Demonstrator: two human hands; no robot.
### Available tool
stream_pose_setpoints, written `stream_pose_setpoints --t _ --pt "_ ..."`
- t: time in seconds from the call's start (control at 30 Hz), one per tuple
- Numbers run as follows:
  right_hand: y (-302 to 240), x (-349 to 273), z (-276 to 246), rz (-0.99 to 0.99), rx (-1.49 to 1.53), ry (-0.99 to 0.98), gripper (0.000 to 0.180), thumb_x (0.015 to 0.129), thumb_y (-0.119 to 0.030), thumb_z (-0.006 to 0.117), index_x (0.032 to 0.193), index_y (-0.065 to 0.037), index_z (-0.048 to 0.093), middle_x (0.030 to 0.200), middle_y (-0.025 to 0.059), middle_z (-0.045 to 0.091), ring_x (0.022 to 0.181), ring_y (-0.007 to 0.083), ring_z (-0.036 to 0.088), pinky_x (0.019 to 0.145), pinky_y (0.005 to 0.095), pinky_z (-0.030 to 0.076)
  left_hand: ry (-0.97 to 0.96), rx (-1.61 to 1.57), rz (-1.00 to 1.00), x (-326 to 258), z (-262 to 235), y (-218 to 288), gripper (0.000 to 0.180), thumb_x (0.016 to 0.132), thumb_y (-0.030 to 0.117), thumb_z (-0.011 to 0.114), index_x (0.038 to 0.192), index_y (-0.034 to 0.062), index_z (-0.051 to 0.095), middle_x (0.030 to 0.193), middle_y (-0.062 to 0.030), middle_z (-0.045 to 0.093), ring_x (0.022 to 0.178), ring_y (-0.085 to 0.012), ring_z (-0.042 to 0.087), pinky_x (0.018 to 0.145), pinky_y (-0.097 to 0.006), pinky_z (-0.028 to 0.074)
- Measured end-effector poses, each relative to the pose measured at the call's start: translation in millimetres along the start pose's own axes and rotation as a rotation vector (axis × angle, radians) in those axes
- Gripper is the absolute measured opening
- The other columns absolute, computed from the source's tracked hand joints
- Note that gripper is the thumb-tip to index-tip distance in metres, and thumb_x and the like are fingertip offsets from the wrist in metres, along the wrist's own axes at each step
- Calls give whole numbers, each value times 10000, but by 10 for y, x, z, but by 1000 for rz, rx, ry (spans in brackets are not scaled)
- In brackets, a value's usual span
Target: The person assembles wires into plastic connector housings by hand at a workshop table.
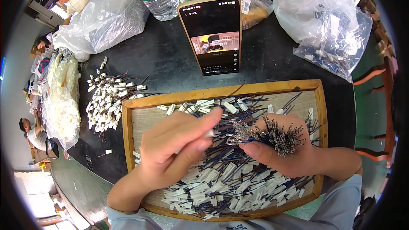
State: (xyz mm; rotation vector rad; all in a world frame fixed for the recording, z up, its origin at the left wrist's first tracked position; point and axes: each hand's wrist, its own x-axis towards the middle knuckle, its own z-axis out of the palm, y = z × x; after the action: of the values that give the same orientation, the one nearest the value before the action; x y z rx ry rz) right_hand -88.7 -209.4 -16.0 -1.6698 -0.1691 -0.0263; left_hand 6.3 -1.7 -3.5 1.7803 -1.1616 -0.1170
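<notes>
My right hand [294, 159] is closed round a thick bundle of dark wires with metal terminals [283, 138] at their ends. Some of these terminals fan out to the left above my right thumb. Just left of them, my left hand [170, 145] pinches a small white connector [209, 133] between thumb and fingers, partly hidden by them. Both hands are over a wood-framed tray [221, 90]. In it lie many white connectors [221, 185] on blue and dark wires, heaped thickest along the near side.
A pile of wired white connectors [108, 100] lies left of the tray on the black table [170, 70]. A lit phone [215, 38] stands upright behind the tray. A water bottle [155, 0] and plastic bags [106, 19] sit farther back. Other people [79, 0] are at the far left.
</notes>
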Motion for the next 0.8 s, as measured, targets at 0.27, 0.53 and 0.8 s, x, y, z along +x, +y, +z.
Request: stream_pose_setpoints --t 0.27,0.53,0.8 --pt "64 -22 26 -74 51 49 108 808 -34 673 769 15 585 646 43 523 551 93 446 483 262 345 -29 -37 115 -4 29 28 409 709 -61 702 1108 -39 612 914 -138 661 741 -231 644 645 -307 516" --pt "-34 -16 -23 -20 62 -10 86 812 -51 674 810 21 625 638 40 533 557 77 448 483 255 340 -35 -19 169 -5 58 -21 362 701 -56 704 1053 -44 621 870 -136 656 704 -236 639 612 -300 520" --pt "6 -5 -61 32 100 -214 108 811 -41 671 885 37 653 678 60 581 569 78 473 486 265 346 -110 68 262 -29 122 47 358 656 -22 688 1009 -55 638 782 -125 613 668 -228 620 558 -314 506"
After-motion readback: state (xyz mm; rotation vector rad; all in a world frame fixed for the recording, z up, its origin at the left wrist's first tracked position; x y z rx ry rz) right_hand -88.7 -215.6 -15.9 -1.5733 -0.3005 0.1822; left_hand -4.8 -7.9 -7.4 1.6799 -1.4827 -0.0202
